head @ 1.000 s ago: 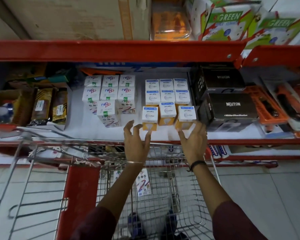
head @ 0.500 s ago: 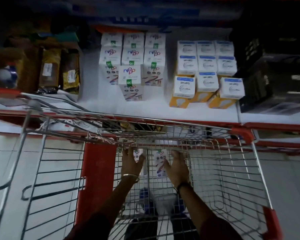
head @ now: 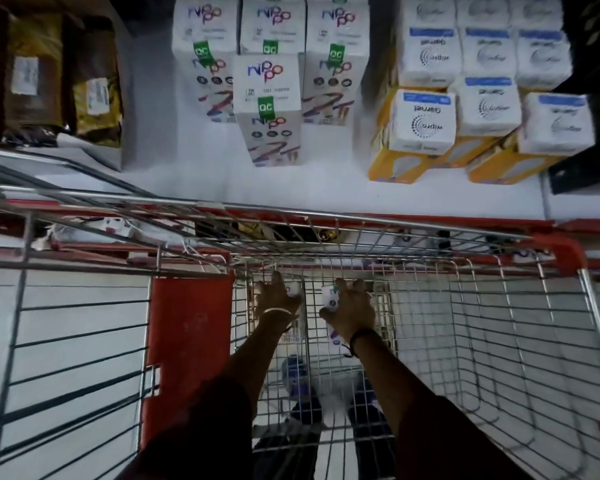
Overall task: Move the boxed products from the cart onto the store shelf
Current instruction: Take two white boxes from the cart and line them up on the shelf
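Both grips, left hand (head: 278, 296) and right hand (head: 351, 306), closing on white printed cardboard boxes (head: 328, 297) at silver wire cart's (head: 430, 230) far edge; advise lifting squarely.

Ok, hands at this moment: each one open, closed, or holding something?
Left hand: closed on a white box in the cart.
Right hand: closed on another white box.

I see a shiny bare-metal wire cart (head: 430, 306) with glossy red plastic corner caps (head: 565, 249). White printed cardboard boxes (head: 266, 85) look smooth, slightly glossy; the yellow-sided cardboard cartons (head: 420, 126) matt. The white shelf board (head: 309, 188) is smooth, its red painted-metal edge (head: 430, 221) dull.
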The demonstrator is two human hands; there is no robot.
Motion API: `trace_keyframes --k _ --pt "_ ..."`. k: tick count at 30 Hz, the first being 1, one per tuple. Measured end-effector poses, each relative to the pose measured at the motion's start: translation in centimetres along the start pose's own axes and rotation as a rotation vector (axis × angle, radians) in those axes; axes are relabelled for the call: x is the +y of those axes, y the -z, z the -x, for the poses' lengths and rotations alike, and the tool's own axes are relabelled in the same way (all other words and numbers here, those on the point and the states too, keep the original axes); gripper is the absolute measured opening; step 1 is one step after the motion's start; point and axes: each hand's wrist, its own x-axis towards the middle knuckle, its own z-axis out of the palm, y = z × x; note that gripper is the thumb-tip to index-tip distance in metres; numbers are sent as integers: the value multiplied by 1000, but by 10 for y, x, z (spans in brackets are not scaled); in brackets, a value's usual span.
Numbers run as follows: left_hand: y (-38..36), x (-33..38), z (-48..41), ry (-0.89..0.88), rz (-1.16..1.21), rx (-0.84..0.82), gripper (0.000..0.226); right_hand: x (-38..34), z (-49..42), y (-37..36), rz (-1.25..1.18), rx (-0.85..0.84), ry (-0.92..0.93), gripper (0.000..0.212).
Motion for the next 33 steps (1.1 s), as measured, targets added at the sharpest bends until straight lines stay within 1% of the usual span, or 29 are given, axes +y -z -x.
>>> trace_keyframes --k 2,4,6,8,11,13,19,23,28,33 --pt "2 1 4 3 20 8 69 2 4 4 -96 16 6 68" --pt "7 1 12 -40 75 24 65 4 12 11 -244 44 25 62" --pt "14 1 25 -81 137 64 66 5 24 23 -353 73 73 58" --pt "23 2 42 -133 176 107 66 3 38 36 -405 98 96 58" --pt "45 15 75 -218 239 181 58 -3 62 58 -452 154 134 59" --pt "62 25 98 -273 241 234 58 -9 81 74 -439 205 162 59" --pt "119 56 161 -398 150 379 60 -29 131 129 -350 416 296 62" --pt "159 72 198 -484 167 527 57 -47 163 174 -378 550 381 62" --pt "212 96 228 -531 228 734 55 -77 179 225 -380 721 525 60" --pt "256 114 226 -533 290 893 57 -114 166 258 -271 839 562 60"
